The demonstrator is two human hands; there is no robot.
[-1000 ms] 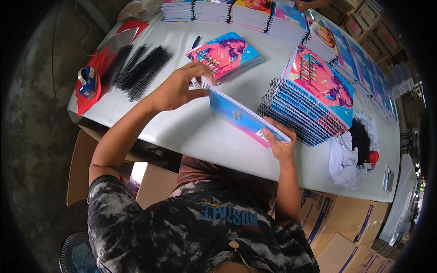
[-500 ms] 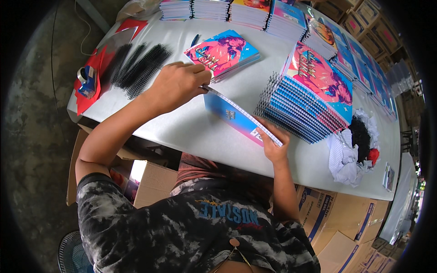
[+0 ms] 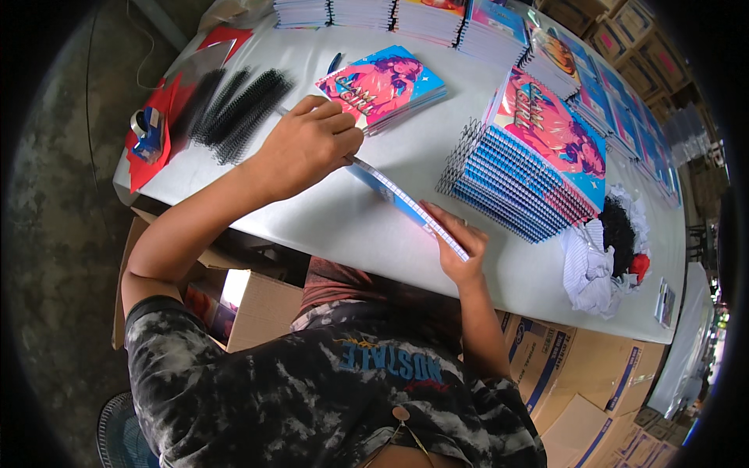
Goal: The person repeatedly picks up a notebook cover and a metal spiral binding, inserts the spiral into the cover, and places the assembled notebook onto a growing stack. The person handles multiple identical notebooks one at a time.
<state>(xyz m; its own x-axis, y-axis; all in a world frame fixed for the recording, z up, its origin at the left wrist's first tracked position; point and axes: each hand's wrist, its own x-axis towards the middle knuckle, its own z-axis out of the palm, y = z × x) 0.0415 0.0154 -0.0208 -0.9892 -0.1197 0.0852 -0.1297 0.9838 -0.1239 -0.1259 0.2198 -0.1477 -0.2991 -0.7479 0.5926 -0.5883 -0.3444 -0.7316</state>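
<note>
Between my hands, above the near part of the table, I hold a blue-and-pink notebook (image 3: 406,204) tilted with its punched edge up. My left hand (image 3: 312,148) is closed on its far-left end, and a thin greyish tip pokes out past the knuckles; what it belongs to is hidden. My right hand (image 3: 460,243) grips the near-right end, thumb and fingers on either side. Beyond the left hand lies a small stack of pink-and-blue notebooks (image 3: 382,90) with no coil showing. A pile of black spiral coils (image 3: 242,113) is to its left.
A tall stack of spiral-bound notebooks (image 3: 538,168) stands to the right. Rows of more notebooks (image 3: 359,14) line the far edge. At left, a tape dispenser (image 3: 147,136) sits on red sheets. Paper and black scraps (image 3: 597,261) lie at right; cardboard boxes (image 3: 562,366) stand below the table.
The notebook has turned so that its edge faces me more and its cover shows less. My right hand has shifted slightly left and up; the thin tip now shows beyond my left hand.
</note>
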